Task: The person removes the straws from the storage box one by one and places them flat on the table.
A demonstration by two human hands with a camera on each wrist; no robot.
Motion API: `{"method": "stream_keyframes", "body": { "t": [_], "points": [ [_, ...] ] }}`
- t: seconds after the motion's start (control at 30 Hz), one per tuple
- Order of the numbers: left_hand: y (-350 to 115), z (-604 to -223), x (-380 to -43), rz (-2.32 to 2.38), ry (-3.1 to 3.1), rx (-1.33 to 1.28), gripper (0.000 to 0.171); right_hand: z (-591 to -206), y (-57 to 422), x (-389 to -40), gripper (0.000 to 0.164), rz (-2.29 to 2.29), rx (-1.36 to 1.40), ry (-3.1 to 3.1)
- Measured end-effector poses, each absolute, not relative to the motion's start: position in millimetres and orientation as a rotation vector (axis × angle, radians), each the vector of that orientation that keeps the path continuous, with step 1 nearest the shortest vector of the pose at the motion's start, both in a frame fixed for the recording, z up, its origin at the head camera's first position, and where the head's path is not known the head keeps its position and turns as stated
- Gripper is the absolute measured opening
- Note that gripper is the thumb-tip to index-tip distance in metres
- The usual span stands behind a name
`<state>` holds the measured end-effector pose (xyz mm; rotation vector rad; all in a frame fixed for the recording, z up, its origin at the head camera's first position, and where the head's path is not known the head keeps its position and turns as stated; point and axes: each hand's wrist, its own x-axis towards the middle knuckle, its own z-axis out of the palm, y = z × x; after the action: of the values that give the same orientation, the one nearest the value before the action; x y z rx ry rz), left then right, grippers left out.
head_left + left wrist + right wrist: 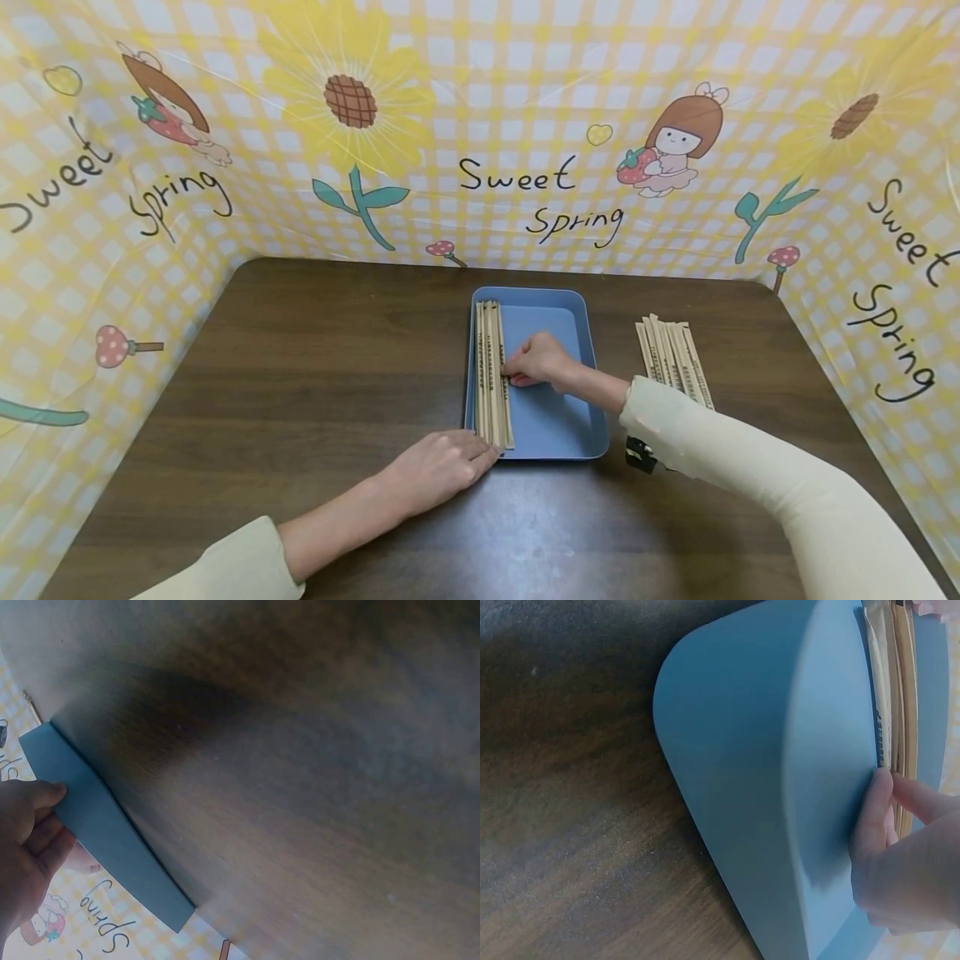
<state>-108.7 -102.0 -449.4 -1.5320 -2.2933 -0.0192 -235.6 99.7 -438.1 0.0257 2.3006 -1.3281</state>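
My cream right sleeve (720,446) hides lower ends of outer tan paper-wrapped sticks (670,346), plus part of a black object (639,455). Wrapper lettering (686,379) illegibly small. Blue rectangular tray (727,712) cropped, right wrist view.

One wide view from above, two close and tilted ones.
The head camera looks forward and down past the left hand (442,467) and right hand (543,360), taking in the table (337,358) around them and the patterned cloth (517,108) beyond. Each wrist camera looks from close by its own hand, the left facing the outer wall of the tray (551,421), the right its wall and interior. All three share the tray.
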Motion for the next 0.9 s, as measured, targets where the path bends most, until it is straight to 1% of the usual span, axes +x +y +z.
{"method": "stream_keyframes", "body": {
  "t": [0.43,0.7,0.9],
  "points": [
    [-101.8,-448.9,-107.7,-0.015,-2.293,-1.522,0.028,-438.4,98.3,-234.1,0.012,-1.266,-0.058,2.354],
    [-100.8,-448.5,-108.2,-0.016,-2.307,-1.526,0.026,-434.4,97.8,-235.7,0.02,-1.062,-0.194,2.508],
    [-100.5,-448.5,-108.8,-0.029,-2.304,-1.524,0.024,-431.1,102.9,-238.1,0.024,-0.969,-0.21,2.52]
  ]
}}
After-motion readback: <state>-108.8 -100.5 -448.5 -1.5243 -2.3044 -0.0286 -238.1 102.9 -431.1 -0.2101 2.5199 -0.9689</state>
